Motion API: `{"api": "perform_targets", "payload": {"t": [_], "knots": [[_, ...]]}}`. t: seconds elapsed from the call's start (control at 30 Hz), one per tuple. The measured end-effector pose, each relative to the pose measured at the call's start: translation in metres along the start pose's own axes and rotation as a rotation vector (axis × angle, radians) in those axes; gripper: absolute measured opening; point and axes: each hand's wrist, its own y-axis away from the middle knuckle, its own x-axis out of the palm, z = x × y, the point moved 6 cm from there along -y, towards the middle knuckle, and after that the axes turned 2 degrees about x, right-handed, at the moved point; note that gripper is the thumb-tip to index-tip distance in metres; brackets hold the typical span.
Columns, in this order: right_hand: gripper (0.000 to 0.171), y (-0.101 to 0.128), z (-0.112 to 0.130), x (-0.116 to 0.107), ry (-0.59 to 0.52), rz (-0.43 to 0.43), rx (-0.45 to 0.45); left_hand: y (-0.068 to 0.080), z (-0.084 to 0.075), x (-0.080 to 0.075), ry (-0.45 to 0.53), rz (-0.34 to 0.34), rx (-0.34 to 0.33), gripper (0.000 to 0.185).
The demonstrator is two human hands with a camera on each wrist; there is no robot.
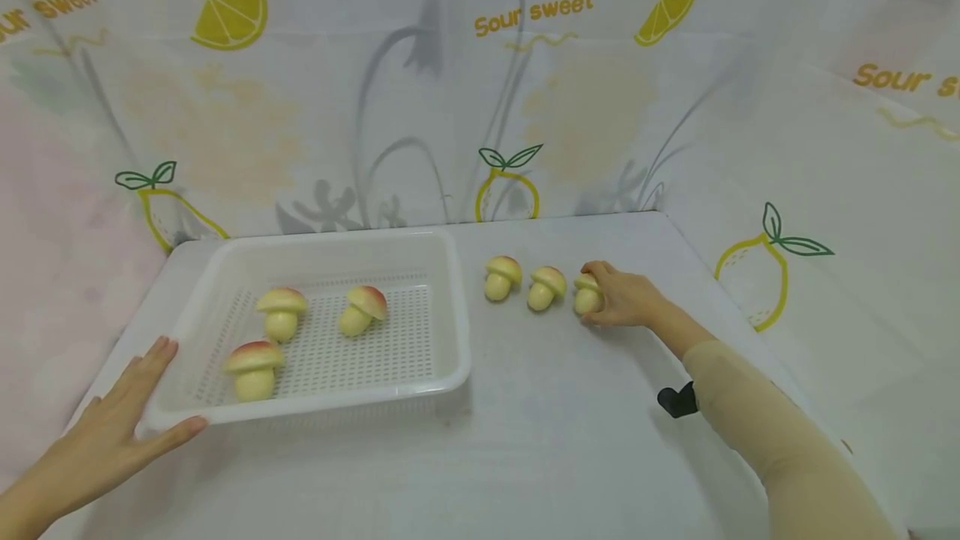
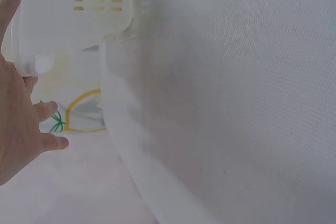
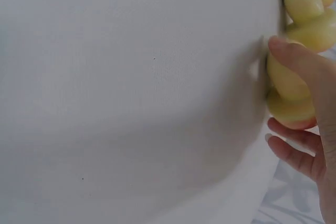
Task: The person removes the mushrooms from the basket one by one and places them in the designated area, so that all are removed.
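My right hand (image 1: 628, 298) grips a toy mushroom (image 1: 587, 300) with a yellow cap and pale stem, at the right end of a row on the table. In the right wrist view, thumb and fingers lie on either side of that mushroom (image 3: 287, 80). Two more mushrooms, one in the middle (image 1: 546, 288) and one at the left end (image 1: 502, 277), complete the row. With fingers spread, my left hand (image 1: 108, 432) touches the near left corner of a white plastic basket (image 1: 457, 323). Three mushrooms lie inside it, one near the front (image 1: 254, 369).
A white cloth covers the table (image 1: 517, 440). Behind and beside it hangs a printed curtain (image 1: 600, 115) with lemons and lettering. A black piece (image 1: 677, 400) shows at the right sleeve (image 1: 772, 423).
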Motion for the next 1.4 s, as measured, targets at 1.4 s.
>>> {"api": "perform_targets", "payload": {"t": [1.4], "knots": [[0.113, -0.002, -0.002, -0.014, 0.069, 0.029, 0.06, 0.0, 0.0, -0.001, -0.002, 0.003, 0.006, 0.097]]}}
